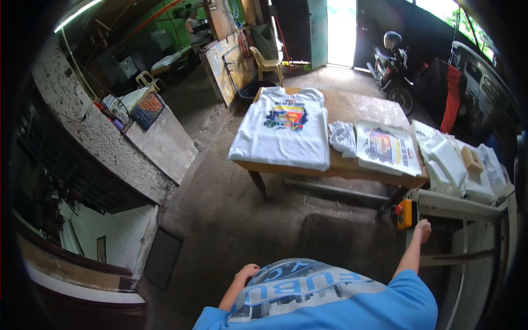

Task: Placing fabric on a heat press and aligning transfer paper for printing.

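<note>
My right hand [422, 231] is closed at the pale metal frame [451, 202], just below a yellow switch box [405, 214] with a red button. What its fingers hold, if anything, is hidden. Close against my blue shirt is my left hand [249, 270]; its fingers are partly hidden by the shirt, and I see nothing in it. Ahead stands a wooden table [357, 165]. On it lie a stack of white printed T-shirts [283, 143], a crumpled clear plastic bag [342, 138] and a stack of printed sheets [386, 148].
White packs [444, 159] and a small brown box [471, 159] lie to the table's right. Beyond stand a motorcycle [391, 71] and a plastic chair [266, 65]. A rough concrete wall [82, 115] runs along the left. A person [193, 23] is far back.
</note>
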Available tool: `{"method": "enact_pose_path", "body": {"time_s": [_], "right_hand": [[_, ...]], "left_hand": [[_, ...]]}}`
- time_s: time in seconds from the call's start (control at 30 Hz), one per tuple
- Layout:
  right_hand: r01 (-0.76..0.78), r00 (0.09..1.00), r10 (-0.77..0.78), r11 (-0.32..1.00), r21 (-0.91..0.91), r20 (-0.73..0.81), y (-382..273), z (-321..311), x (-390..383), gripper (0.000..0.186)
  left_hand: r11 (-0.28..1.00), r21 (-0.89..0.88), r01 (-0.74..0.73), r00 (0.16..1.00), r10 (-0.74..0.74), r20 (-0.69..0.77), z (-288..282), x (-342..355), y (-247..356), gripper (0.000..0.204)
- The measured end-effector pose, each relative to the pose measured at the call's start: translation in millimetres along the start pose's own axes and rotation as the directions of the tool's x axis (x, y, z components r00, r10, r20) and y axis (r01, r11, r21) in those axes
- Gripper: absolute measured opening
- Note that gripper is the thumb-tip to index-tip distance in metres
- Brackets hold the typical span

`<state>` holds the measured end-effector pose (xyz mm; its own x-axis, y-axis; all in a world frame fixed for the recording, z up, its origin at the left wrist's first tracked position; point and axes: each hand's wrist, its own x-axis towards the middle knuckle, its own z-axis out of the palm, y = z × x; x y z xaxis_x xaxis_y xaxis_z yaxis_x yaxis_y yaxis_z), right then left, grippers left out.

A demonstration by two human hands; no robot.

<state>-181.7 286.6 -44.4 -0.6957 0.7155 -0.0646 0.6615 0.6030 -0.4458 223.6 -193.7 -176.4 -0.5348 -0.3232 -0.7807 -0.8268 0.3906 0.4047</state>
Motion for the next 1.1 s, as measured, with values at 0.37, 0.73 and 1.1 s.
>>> {"method": "enact_pose_path", "body": {"time_s": [0.37,0.73,1.1], "right_hand": [[0.091,0.993,-0.091,0.996,0.005,-0.079,18,43,35,0.05],[0.021,0.824,-0.399,0.731,0.682,0.402,98,73,112,0.038],[0.258,0.961,-0.241,0.957,0.134,-0.134,59,43,61,0.066]], "left_hand": [[0.988,0.132,-0.08,0.986,0.06,0.153,33,53,-41,0.036],[0.979,0.16,-0.124,0.992,0.121,0.029,24,78,-64,0.029],[1.0,-0.029,0.005,1.0,-0.006,-0.008,25,48,-59,0.028]]}}
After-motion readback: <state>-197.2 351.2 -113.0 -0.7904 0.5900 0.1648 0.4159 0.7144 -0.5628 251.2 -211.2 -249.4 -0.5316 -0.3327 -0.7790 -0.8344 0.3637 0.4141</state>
